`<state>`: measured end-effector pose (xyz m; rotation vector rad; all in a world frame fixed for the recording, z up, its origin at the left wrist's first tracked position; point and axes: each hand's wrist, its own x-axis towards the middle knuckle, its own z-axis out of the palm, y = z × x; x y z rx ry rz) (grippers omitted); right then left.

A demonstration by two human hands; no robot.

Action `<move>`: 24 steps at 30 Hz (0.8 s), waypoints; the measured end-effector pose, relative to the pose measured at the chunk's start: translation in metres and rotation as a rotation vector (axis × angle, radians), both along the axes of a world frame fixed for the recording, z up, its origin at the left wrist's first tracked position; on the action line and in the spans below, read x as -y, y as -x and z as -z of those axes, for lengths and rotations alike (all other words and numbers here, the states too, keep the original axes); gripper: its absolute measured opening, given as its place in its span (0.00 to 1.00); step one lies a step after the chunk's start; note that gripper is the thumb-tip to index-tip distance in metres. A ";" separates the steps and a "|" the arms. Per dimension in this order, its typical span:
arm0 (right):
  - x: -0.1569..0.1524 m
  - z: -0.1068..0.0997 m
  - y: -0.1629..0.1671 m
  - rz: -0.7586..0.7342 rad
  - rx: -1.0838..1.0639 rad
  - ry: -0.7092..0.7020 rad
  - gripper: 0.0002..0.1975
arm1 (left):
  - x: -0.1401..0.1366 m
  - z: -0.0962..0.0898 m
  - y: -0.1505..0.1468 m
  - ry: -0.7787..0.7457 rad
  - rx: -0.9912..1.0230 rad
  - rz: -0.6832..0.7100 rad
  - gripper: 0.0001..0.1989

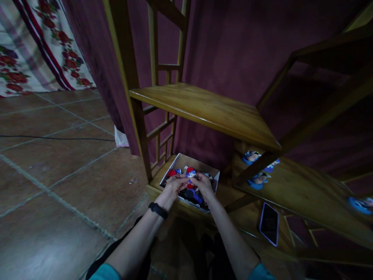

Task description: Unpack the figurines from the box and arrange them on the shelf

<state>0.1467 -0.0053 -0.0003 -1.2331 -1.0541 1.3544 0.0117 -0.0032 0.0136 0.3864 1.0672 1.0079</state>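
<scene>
We see both hands over the box, sharing one item. Left hand (pixel 176 183): fingers (pixel 184 179) nearly closed, tips pinching the left side of a small blue-and-white piece (pixel 191 174). Right hand (pixel 205 184): fingers curled in, tips at the same piece from the other side, only a narrow gap between them. We can't make out each fingertip, too small and dim. The piece sits between the two hands, above the box contents; we can't tell whether it touches what lies below.

Container: open box (pixel 216 182), white outside, paler brown inside at the back wall. We see a jumble of small red, blue, white and dark pieces (pixel 190 194) in it, loosely heaped, partly hidden by the hands; we can't count them. Box rests on the low wooden shelf (pixel 156 178), beneath the higher shelf board (pixel 204 111).

To the right we have several small figures on blue bases (pixel 256 182) on another wooden shelf (pixel 300 186), partly behind a post, plus one blue-based figure (pixel 360 204) at the far right edge. Phone (pixel 269 224), dark screen, light purple edge, lies nearer us. Black band (pixel 158 210) on the left wrist.
</scene>
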 end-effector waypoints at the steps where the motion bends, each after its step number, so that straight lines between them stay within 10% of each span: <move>1: 0.000 0.001 0.000 0.001 -0.011 0.016 0.16 | 0.000 0.000 0.000 0.004 0.004 0.001 0.11; 12: 0.007 -0.013 0.004 0.025 -0.275 0.129 0.16 | -0.002 0.005 0.005 -0.006 0.139 0.069 0.10; 24: 0.052 -0.021 -0.007 0.016 -0.318 0.121 0.14 | 0.045 -0.009 -0.010 -0.270 -0.136 0.112 0.17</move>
